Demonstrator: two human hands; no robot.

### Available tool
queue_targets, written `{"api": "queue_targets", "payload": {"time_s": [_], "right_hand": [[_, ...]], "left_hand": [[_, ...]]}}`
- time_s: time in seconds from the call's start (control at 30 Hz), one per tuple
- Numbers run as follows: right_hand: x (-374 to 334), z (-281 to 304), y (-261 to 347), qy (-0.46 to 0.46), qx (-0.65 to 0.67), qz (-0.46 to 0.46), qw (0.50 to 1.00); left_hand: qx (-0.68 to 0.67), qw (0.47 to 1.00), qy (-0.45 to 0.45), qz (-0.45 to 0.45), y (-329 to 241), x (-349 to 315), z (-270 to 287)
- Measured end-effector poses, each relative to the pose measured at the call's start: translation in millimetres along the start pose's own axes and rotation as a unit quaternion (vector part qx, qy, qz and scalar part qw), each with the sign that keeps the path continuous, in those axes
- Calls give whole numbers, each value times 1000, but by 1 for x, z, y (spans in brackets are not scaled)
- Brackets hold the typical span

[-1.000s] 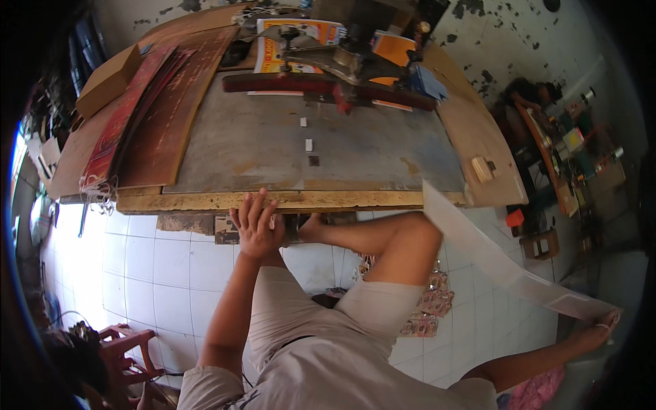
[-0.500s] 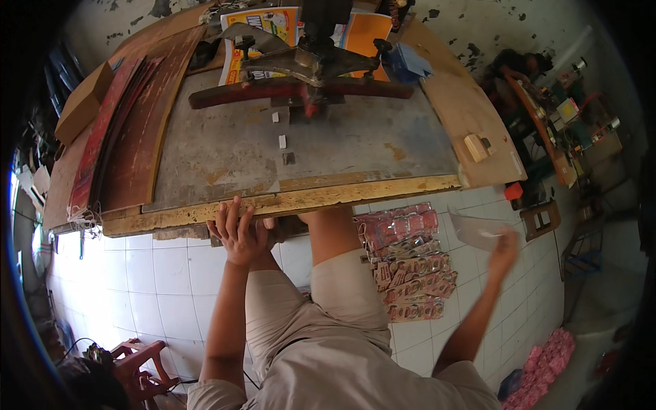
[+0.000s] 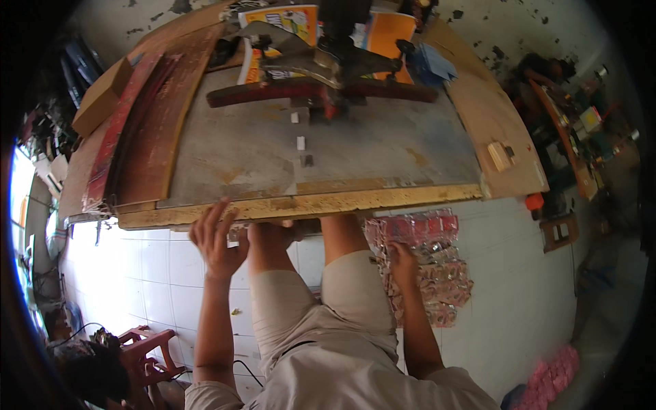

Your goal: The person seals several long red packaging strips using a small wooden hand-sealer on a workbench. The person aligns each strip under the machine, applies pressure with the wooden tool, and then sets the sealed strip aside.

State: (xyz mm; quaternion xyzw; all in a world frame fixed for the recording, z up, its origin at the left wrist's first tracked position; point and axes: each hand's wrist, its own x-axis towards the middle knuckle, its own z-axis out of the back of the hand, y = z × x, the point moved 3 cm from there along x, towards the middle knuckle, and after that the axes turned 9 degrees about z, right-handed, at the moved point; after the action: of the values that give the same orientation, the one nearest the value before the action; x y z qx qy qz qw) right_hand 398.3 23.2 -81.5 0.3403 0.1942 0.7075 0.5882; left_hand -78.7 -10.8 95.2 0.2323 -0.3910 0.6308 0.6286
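My left hand (image 3: 220,244) is open, its spread fingers touching the worn yellow front edge (image 3: 287,205) of the worktable. My right hand (image 3: 403,265) is beside my right thigh, over the packets; its fingers look bent but are blurred, and no sheet shows in it. Flat printed packets (image 3: 441,273) in pink and tan lie in rows on the floor. On the grey tabletop (image 3: 239,154) are two small white pieces and a dark square. A dark metal press-like frame with a long red-brown bar (image 3: 273,90) spans the table's far part.
Reddish boards (image 3: 147,137) and a cardboard box (image 3: 102,96) lie at the table's left. A wooden block (image 3: 501,156) and a blue object (image 3: 436,63) sit on its right side. A red stool (image 3: 147,348) stands at lower left, a pink bundle (image 3: 553,376) at lower right.
My right hand has moved left from the far side of the packets to near my thigh; the clear sheet it held no longer shows. My left hand has shifted slightly left along the edge.
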Motion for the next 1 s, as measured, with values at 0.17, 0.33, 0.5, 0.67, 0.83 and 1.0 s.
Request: {"api": "queue_targets", "payload": {"time_s": [0.17, 0.33, 0.5, 0.67, 0.83, 1.0], "right_hand": [[31, 75, 55, -249, -153, 225, 929], [73, 84, 111, -246, -148, 303, 909], [93, 55, 112, -230, -121, 273, 926], [93, 60, 112, -223, -126, 277, 926], [90, 63, 114, -203, -149, 262, 931], [80, 59, 151, -264, -26, 248, 932]], "left_hand": [[182, 972, -138, 56, 72, 82, 106], [283, 943, -103, 140, 185, 124, 164], [125, 926, 101, 340, 254, 108, 171], [192, 954, 76, 217, 233, 104, 169], [235, 967, 27, 99, 210, 122, 179], [167, 986, 14, -21, 98, 123, 179]]}}
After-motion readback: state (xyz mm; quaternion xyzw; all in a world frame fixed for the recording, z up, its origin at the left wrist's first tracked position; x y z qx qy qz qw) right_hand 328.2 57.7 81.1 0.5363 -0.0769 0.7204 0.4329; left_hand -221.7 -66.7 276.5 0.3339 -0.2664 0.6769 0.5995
